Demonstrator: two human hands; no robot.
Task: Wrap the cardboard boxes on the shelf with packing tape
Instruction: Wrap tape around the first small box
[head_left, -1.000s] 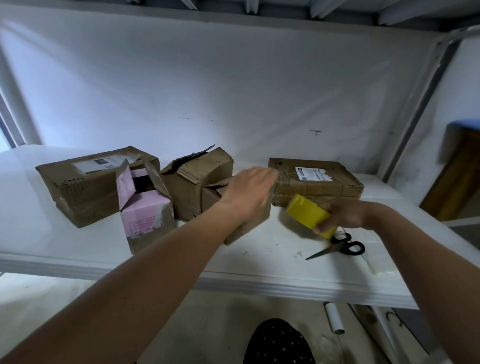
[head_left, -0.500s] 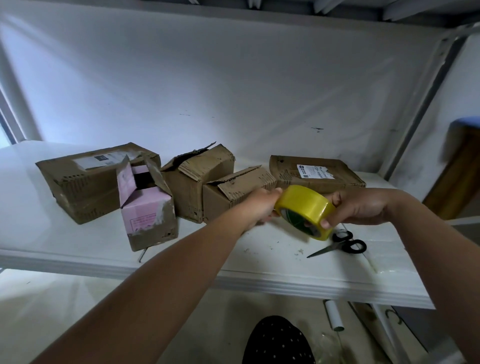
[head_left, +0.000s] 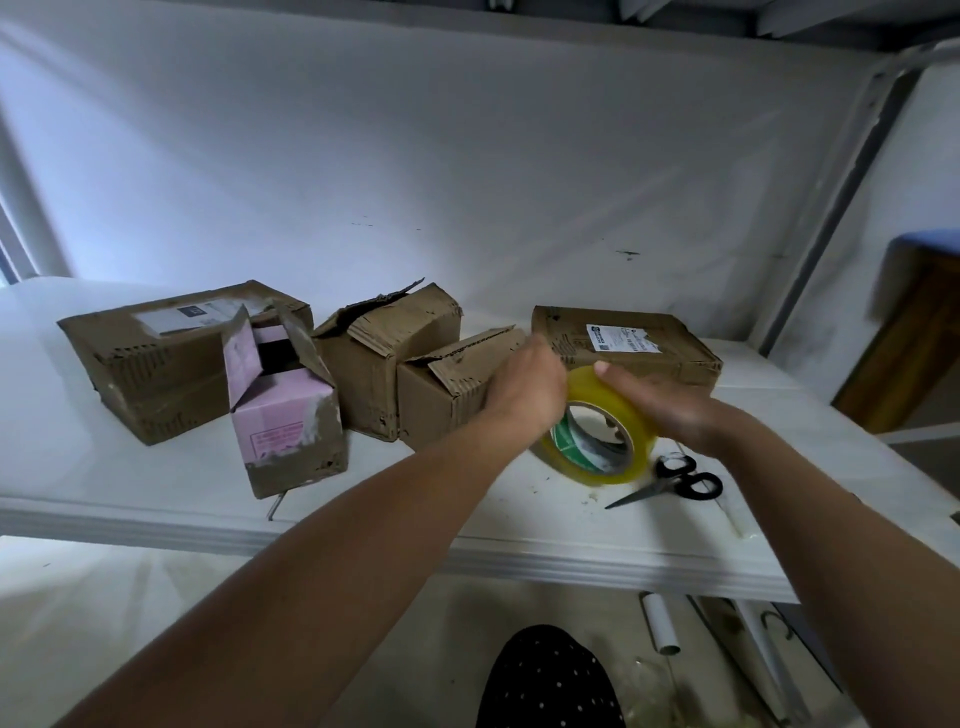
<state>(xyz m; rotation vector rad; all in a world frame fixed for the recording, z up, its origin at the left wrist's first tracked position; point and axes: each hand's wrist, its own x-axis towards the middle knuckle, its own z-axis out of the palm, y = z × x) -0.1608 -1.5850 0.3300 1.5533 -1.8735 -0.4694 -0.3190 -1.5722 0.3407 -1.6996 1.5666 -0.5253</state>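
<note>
Here, right grip (head_left: 670, 410) holding tape roll (head_left: 597, 431), left grip (head_left: 524, 387) seemingly pinching it.

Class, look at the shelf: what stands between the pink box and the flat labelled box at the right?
In the head view, two brown cardboard boxes: a torn-topped one and a smaller open-flapped one.

Both arms outstretched, left hand (head_left: 524, 387) and right hand (head_left: 657, 402) curled close together

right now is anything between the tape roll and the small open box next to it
Only the left hand, which sits between the tape roll and the small open box while both hands hold the roll. The scissors lie on the shelf to the roll's other side.
</note>
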